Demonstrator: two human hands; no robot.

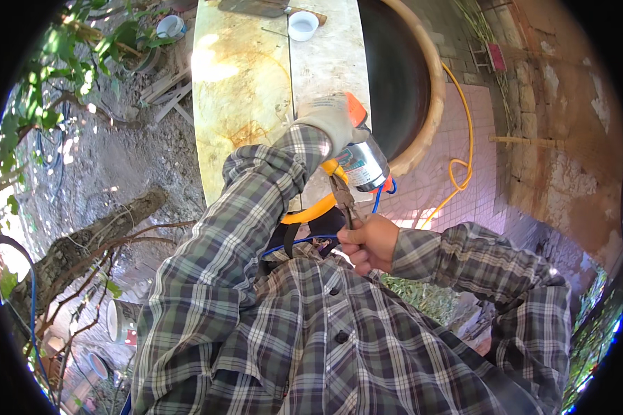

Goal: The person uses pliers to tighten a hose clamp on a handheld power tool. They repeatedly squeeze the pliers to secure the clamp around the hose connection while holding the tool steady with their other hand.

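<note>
My left hand, in a whitish work glove, is closed over the upper part of a silver cylindrical device with orange ends, which looks like a small water pump. Its fingers are partly hidden. A yellow hose runs up to the device's near side. My bare right hand is wrapped around the handles of a pair of worn pliers. The pliers' jaws are up against the yellow hose end beside the device. A blue cable hangs from the device's lower end.
A worn tabletop made of two boards lies ahead, bearing a white cup and a flat-bladed tool. To its right stands a large round vessel with a thick tan rim. More yellow hose crosses the tiled floor. A tree trunk leans at left.
</note>
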